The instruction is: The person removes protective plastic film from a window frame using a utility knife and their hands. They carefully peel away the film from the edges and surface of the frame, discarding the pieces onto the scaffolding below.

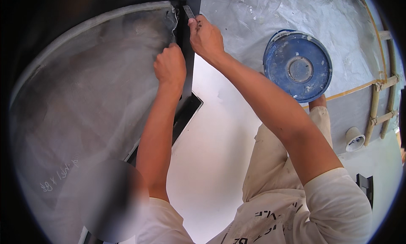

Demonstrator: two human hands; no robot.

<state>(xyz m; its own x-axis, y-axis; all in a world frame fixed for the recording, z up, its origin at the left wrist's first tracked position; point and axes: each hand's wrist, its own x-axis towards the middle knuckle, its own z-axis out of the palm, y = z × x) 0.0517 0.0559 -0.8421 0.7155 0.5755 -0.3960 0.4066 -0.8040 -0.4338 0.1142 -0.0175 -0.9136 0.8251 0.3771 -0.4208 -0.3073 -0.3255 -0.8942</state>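
Note:
My right hand [206, 37] is closed around a narrow flat grey blade [189, 12], which sticks out past the thumb against a dark vertical strip [182, 30]. Dark smudges mark the fingers. To its left, my left hand [171, 65] is a fist at the edge of a large grey panel [93, 87]. A thin bit shows above that fist, but what the fingers grip is hidden. Just over it, a ragged pale edge [174, 22] runs up the panel's corner, where a curved light-grey band [105, 17] ends.
A blue round bucket [311, 85], spattered with white, is to the right of my right forearm. Crumpled plastic sheeting [241, 19] spreads behind it. Farther right are a bamboo ladder [375, 104] and a small white pot [353, 138]. A blurred dark rounded shape [114, 197] blocks the lower left.

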